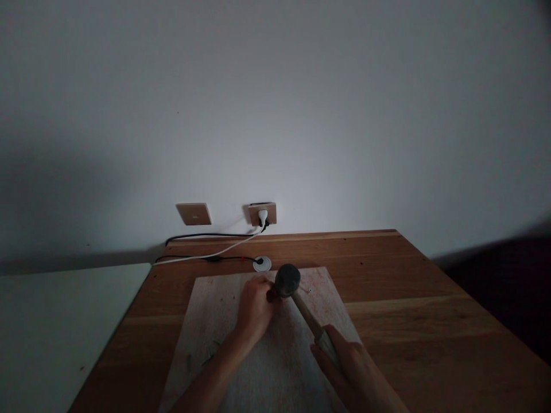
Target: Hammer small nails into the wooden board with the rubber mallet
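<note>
The right hand [346, 364] has its fingers wrapped around the grip of a hammer [307, 315], whose dark, rounded head is beyond them, right beside the left fingers. The left hand [253, 304] is over the board [275, 355], fingers bent; I cannot tell whether they pinch anything, as the hammer head partly hides them. To the right of the left fingers, a small light piece [310, 291] lies on the board. Several thin, small pieces [210, 351] lie nearer the wearer than those fingers, beside the left forearm. The board rests on the wooden counter [408, 321]; past the left fingers is a round cable outlet [262, 264].
</note>
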The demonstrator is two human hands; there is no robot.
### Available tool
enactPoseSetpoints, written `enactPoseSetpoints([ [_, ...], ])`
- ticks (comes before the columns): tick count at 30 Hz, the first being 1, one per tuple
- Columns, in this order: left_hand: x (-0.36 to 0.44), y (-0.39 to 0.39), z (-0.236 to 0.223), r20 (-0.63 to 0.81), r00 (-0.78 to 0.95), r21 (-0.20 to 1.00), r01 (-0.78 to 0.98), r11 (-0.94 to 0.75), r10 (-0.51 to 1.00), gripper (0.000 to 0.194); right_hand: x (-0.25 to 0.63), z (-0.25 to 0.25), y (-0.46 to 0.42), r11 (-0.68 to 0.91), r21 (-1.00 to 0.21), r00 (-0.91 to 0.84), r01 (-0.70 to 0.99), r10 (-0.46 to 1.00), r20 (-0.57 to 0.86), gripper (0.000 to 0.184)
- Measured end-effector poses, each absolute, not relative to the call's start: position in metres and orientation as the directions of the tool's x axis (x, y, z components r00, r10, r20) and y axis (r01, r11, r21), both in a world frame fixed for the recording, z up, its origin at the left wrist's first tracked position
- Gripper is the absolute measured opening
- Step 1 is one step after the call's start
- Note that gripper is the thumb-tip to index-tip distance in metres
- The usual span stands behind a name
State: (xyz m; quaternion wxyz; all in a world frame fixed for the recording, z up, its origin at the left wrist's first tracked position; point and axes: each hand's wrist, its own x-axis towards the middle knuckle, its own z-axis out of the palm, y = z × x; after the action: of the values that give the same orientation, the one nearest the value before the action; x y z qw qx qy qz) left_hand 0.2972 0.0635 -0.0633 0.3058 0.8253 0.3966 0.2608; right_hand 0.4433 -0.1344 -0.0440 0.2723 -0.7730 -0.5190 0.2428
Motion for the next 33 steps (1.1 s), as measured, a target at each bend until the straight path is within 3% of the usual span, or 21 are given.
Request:
enactPoseSetpoints([
  [11, 0.297, 0.061, -0.061, 0.195, 0.519, 0.723, 0.498, -0.48, 0.832, 0.015, 0.442, -0.039, -0.134, -0.263, -0.673, 0.298, 0.691, 0.952, -0.067, 0.029],
  [21, 0.296, 0.062, -0.065, 0.2, 0.532, 0.729, 0.48, -0.487, 0.823, 0.019, 0.44, -0.05, -0.135, -0.323, -0.671, 0.352, 0.667, 0.931, -0.098, 0.039],
  [27, 0.298, 0.062, -0.066, 0.215, 0.509, 0.718, 0.496, -0.488, 0.833, 0.02, 0.439, -0.051, -0.146, -0.226, -0.632, 0.301, 0.741, 0.954, 0.012, 0.043],
  [33, 0.297, 0.062, -0.062, 0.213, 0.519, 0.728, 0.481, -0.488, 0.828, 0.02, 0.438, -0.044, -0.134, -0.304, -0.671, 0.355, 0.676, 0.933, -0.066, 0.038],
])
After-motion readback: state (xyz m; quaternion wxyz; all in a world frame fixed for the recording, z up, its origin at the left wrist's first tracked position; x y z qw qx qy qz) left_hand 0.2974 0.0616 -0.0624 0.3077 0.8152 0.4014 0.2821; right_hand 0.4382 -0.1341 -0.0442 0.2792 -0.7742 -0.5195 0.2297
